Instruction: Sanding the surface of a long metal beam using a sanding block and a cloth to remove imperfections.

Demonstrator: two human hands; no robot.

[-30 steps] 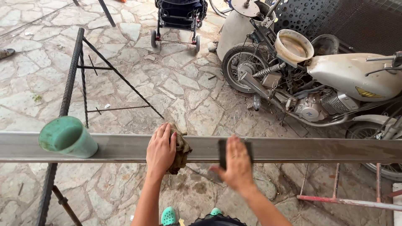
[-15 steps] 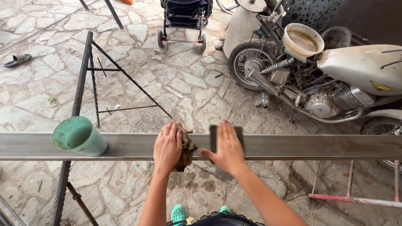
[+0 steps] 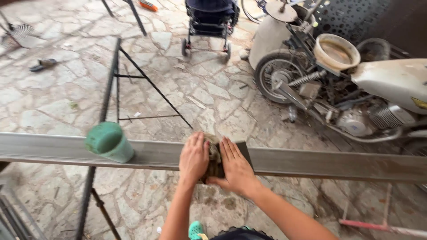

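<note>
Left hand (image 3: 194,155) lies flat, fingers spread, on a crumpled brown rag (image 3: 215,161) atop the smooth grey metal beam (image 3: 320,162). Right hand (image 3: 235,165), equally flat, presses a dark rectangular pad (image 3: 244,150) beside it. Left of them lies a green plastic cup (image 3: 109,142).

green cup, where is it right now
In the head view the green cup lies tipped on the long metal beam, left of the left hand and apart from it, above the dark metal stand.

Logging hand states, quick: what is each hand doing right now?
Left hand: open, flat on the dirty rag on the metal beam.
Right hand: open, over the dark block, touching the rag.
</note>
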